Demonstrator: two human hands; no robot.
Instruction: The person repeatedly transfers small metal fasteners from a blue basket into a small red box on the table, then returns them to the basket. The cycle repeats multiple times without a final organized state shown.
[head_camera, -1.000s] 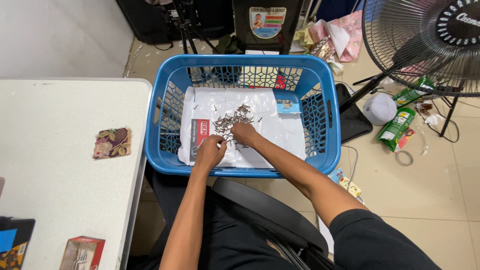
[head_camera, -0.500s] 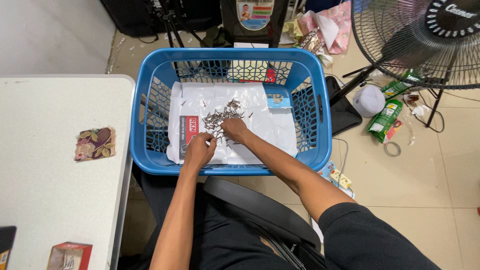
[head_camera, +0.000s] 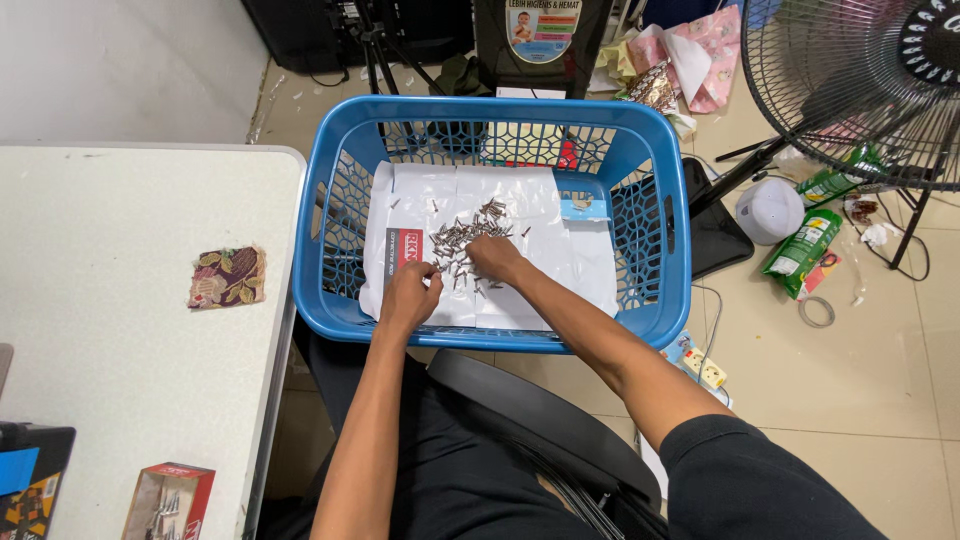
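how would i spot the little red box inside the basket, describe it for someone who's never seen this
Find the blue plastic basket on the floor beside the white table. On its white paper lining, just above the left hand, lies the small red box, the only red thing on the paper.

White table (head_camera: 100, 400) with a floral cloth patch (head_camera: 227, 277), black standing fan (head_camera: 860, 80), green packets (head_camera: 803, 253) on the floor.

A small red-and-grey packet (head_camera: 404, 249) lies in the basket; green pouches (head_camera: 800, 252) lie beneath the fan.
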